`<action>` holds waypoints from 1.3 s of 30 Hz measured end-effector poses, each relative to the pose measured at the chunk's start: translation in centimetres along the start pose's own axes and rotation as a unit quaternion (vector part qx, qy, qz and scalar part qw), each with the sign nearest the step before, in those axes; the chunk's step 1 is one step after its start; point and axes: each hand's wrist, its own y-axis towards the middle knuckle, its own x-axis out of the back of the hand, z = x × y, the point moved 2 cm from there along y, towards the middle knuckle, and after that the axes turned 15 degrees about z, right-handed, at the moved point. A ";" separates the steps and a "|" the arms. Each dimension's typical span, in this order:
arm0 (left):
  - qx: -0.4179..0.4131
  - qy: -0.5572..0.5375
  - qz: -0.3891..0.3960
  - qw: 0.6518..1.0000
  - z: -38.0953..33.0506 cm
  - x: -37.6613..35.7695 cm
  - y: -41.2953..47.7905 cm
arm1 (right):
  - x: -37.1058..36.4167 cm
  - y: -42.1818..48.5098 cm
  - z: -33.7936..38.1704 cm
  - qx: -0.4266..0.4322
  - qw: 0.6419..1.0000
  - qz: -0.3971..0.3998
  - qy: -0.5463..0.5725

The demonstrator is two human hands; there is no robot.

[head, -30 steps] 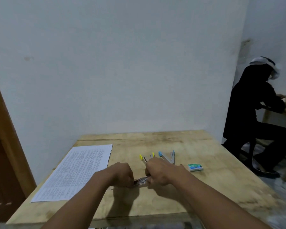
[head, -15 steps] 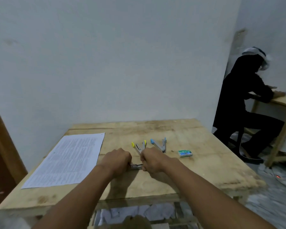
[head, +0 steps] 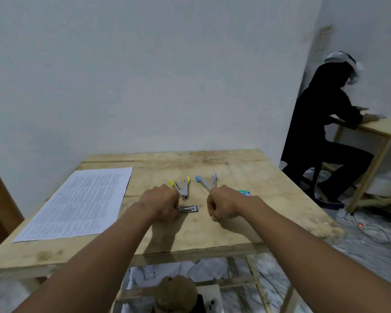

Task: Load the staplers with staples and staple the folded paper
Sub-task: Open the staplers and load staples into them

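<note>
Silvery staple strip (head: pixel 188 208) is gripped by the left hand (head: pixel 160 202); right hand (head: pixel 224 205) rests fisted, fingers holding nothing.

On the table (head: pixel 246 224) a sheet of paper (head: pixel 84 199) lies at the left, and the left stapler (head: pixel 182 188) and right stapler (head: pixel 207 184) lie side by side at the middle. Before the left stapler lies a tray of staples (head: pixel 189 208), its left end in the left hand (head: pixel 160 203). The right hand (head: pixel 224 205) is to the tray's right, with a staple box (head: pixel 244 192) just behind it.
</note>
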 end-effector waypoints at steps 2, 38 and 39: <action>-0.004 0.003 -0.007 1.000 -0.5 0.4 0.0 | 0.4 -0.5 -0.4 0.007 1.000 -0.006 0.020; -0.091 -0.294 -0.052 0.950 -12.3 -1.2 6.7 | -1.7 0.0 -10.7 -0.093 0.838 -0.185 0.505; -0.095 -0.300 -0.049 0.948 -12.1 -1.2 6.6 | -1.9 0.2 -10.9 -0.096 0.837 -0.194 0.503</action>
